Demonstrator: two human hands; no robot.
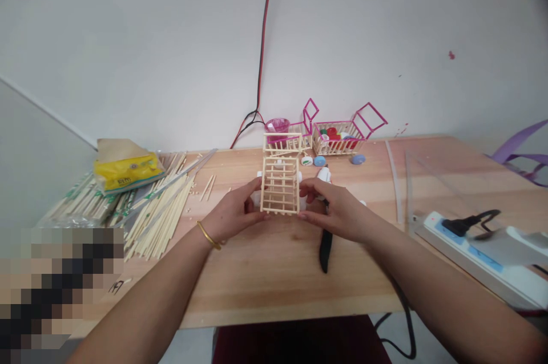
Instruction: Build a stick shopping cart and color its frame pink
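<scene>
A small cart-shaped frame of pale wooden sticks [280,186] stands upright between my hands, its slatted side facing me. My left hand [233,210] grips its left edge with thumb and fingers; a gold bangle [208,235] circles that wrist. On the opposite edge, the fingertips of my right hand [338,210] pinch the frame. A tool with a black handle [326,250] and a white body [324,174] lies partly hidden under my right hand. White round pieces show beside the frame, partly covered by my fingers.
Behind stand a pink-trimmed stick cart [340,138] filled with coloured caps and a purple cup [277,129]. Loose sticks [160,221] and a yellow packet [128,173] lie left. A power strip [479,255] with a black plug sits right. Red and black wires [262,56] hang down the wall.
</scene>
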